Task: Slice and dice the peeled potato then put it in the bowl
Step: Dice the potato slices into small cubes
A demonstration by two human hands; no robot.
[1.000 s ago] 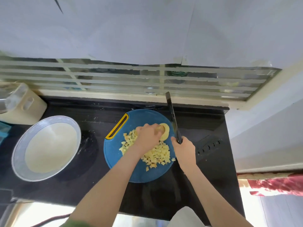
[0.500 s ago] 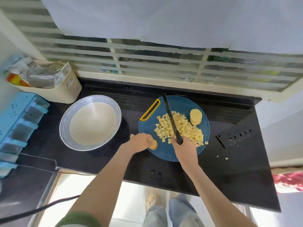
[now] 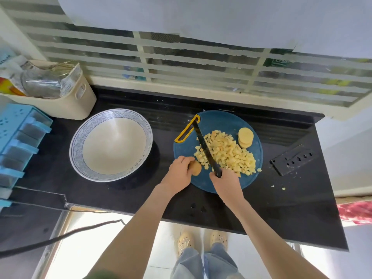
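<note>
My left hand (image 3: 179,172) grips the potato end (image 3: 195,168), my right hand (image 3: 226,184) the knife (image 3: 203,146) just beside it; I should lay the end flat-side down and steady before slicing.

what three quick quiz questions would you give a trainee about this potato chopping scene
1. True or false: the bowl already holds diced potato.
2. The right hand grips: A) the knife B) a peeler C) a spoon.
3. What does the left hand hold at the near-left edge of the cutting board?
Key: 1 false; 2 A; 3 a potato piece.
</note>
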